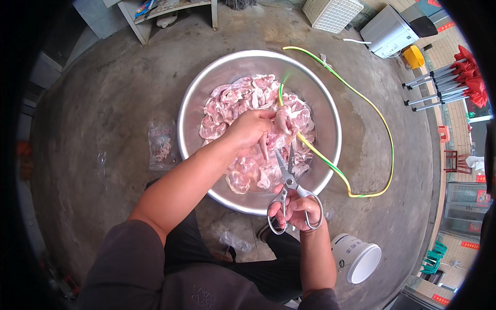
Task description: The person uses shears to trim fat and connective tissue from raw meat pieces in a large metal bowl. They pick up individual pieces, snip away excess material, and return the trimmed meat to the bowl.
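Note:
A wide metal basin (pixel 259 55) stands on the floor before me, with many pieces of raw poultry (pixel 236 97) lying in it in some water. Over its middle, my left hand (pixel 252 128) grips one raw poultry piece (pixel 284 126) between thumb and fingers. My right hand (pixel 298 211) has its fingers through the handles of metal kitchen shears (pixel 289 181). The shears' blades are spread and point up at the lower side of the held piece; whether they touch it I cannot tell. A yellow-green hose (pixel 317 153) passes over the basin's rim, partly hidden behind the held piece.
The hose loops over the concrete floor at right. A white plastic bucket (pixel 350 252) lies tipped near my right forearm. Left of the basin is a clear plastic bag (pixel 162 147) with scraps. Farther off are a white crate (pixel 331 14), a washing machine (pixel 389 33) and red folded fabric (pixel 471 77).

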{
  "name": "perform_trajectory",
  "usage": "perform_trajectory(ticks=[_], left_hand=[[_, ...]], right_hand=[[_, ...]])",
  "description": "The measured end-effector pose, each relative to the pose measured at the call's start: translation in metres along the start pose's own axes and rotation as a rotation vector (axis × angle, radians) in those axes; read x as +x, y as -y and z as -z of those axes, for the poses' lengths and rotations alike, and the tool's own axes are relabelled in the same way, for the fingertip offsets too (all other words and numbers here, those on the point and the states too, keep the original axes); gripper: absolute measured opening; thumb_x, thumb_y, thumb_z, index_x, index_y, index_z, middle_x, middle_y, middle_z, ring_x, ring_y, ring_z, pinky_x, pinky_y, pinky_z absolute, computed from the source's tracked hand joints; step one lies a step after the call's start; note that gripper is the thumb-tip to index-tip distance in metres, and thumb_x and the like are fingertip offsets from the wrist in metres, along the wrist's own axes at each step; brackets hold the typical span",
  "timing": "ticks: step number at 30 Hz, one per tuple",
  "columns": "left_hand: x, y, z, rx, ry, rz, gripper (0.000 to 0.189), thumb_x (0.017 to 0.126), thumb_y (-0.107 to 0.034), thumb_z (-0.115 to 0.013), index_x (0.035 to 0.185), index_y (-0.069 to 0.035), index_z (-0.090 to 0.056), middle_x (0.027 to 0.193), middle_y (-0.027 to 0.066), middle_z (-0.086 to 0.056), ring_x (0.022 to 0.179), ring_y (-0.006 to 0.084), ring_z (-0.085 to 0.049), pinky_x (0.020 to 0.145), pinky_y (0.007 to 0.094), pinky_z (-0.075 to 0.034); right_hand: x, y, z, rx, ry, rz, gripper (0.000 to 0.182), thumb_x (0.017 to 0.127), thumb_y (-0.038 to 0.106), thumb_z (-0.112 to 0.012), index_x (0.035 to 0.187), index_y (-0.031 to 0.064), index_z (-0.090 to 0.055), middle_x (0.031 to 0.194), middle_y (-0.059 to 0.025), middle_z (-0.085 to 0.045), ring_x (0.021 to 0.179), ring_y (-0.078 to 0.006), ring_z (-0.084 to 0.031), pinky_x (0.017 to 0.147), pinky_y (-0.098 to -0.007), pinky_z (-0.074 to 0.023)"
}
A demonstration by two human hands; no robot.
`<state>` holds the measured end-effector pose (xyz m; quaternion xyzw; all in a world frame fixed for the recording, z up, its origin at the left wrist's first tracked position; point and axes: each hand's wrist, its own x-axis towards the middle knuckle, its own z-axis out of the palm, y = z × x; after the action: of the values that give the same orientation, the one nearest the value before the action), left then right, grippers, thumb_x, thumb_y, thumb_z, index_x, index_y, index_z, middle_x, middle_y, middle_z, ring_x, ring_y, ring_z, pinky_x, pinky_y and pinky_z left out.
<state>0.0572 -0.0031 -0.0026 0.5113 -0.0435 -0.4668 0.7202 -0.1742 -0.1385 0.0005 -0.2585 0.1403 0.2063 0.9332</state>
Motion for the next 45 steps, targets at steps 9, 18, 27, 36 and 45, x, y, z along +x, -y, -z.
perform_trajectory(ticks=[9,18,27,36,45], left_hand=[[0.005,0.009,0.012,-0.011,-0.026,0.114,0.033,0.088,0.002,-0.055,0.119,0.004,-0.064,0.095,0.0085,-0.068,0.081,0.0172,-0.068,0.071,0.0332,-0.056],[0.014,0.024,0.02,-0.009,-0.065,0.162,0.035,0.087,-0.007,-0.06,0.121,0.0,-0.063,0.089,0.008,-0.065,0.073,0.02,-0.065,0.063,0.0386,-0.054],[0.0,0.01,-0.007,-0.138,-0.085,0.097,0.022,0.098,-0.017,-0.059,0.113,-0.002,-0.066,0.094,0.0066,-0.069,0.075,0.0173,-0.067,0.059,0.0361,-0.054],[0.006,0.023,-0.006,0.377,-0.219,-0.28,0.026,0.1,-0.013,-0.05,0.113,0.003,-0.066,0.095,0.0102,-0.066,0.085,0.0184,-0.064,0.081,0.0316,-0.049],[-0.007,0.02,-0.018,0.604,-0.203,-0.684,0.023,0.094,0.001,-0.049,0.113,0.004,-0.063,0.108,0.0121,-0.061,0.102,0.0234,-0.062,0.089,0.0318,-0.047]], right_hand=[[-0.005,0.012,0.006,-0.133,-0.135,0.106,0.059,0.076,0.004,-0.048,0.134,-0.0039,-0.05,0.094,-0.0344,-0.068,0.065,-0.0313,-0.066,0.056,-0.0367,-0.0559],[-0.02,0.042,-0.001,-0.139,-0.223,0.44,0.052,0.082,0.009,-0.052,0.132,-0.0022,-0.05,0.089,-0.0279,-0.069,0.056,-0.0254,-0.062,0.052,-0.0334,-0.0551],[-0.009,0.024,-0.012,-0.302,-0.213,0.198,0.048,0.087,0.01,-0.056,0.132,-0.0047,-0.05,0.09,-0.0221,-0.069,0.063,-0.0228,-0.061,0.058,-0.0313,-0.0506],[0.001,0.017,-0.029,-0.55,-0.291,0.212,0.041,0.091,0.003,-0.055,0.131,-0.0077,-0.05,0.087,-0.0175,-0.068,0.063,-0.0184,-0.06,0.056,-0.0295,-0.0499],[-0.004,0.019,-0.028,-0.643,-0.442,0.214,0.035,0.093,0.004,-0.064,0.128,0.0022,-0.06,0.084,-0.0028,-0.067,0.064,-0.0064,-0.057,0.057,-0.0218,-0.0471]])
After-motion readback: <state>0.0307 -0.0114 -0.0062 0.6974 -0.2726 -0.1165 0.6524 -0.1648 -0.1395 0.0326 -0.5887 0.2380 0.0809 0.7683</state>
